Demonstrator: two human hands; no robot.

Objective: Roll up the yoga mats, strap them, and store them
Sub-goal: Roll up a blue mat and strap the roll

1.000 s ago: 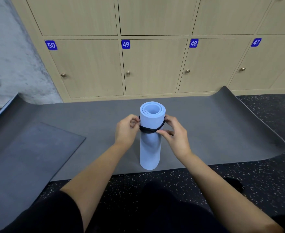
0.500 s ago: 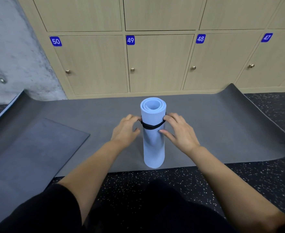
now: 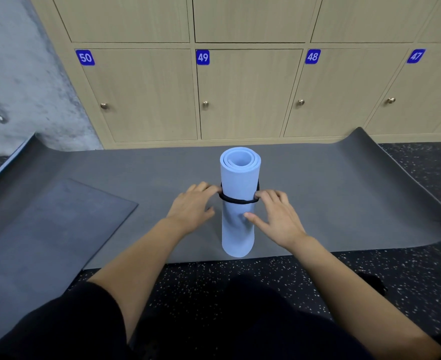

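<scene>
Blue roll (image 3: 238, 224) stands on end at my 12 o'clock, on the near edge of the flat grey mat (image 3: 344, 193), which lies on the speckled floor (image 3: 266, 271). Lockers (image 3: 248, 94) are behind it, and a second, darker mat (image 3: 45, 229) lies flat at my 9 o'clock.

Black strap (image 3: 236, 202) rings the roll about a third of the way down from its top end. It sits slightly slack at the sides, not biting into the foam.

Left hand (image 3: 192, 207) at the roll's 9 o'clock: fingertips meet the strap. I cannot tell if they pinch it or only touch it.

Right hand (image 3: 279, 219) at the roll's 3 o'clock: index finger (image 3: 259, 195) hooks over the strap, thumb (image 3: 250, 216) presses the foam just below, other fingers spread loose.

Handling, my judgement:
- Foam looks light and soft. It should dent under a hard squeeze and spring open if released unstrapped.
- Tall and narrow on end, so it is likely to tip from a sideways nudge. Keep pushes from 3 and 9 balanced.
- Surface looks matte, so I expect the strap to drag rather than slide. Work it down evenly on both sides.
- To carry it, wrap a hand around the mid-body near the strap. Do not lift by the strap alone, as the roll may telescope out.
</scene>
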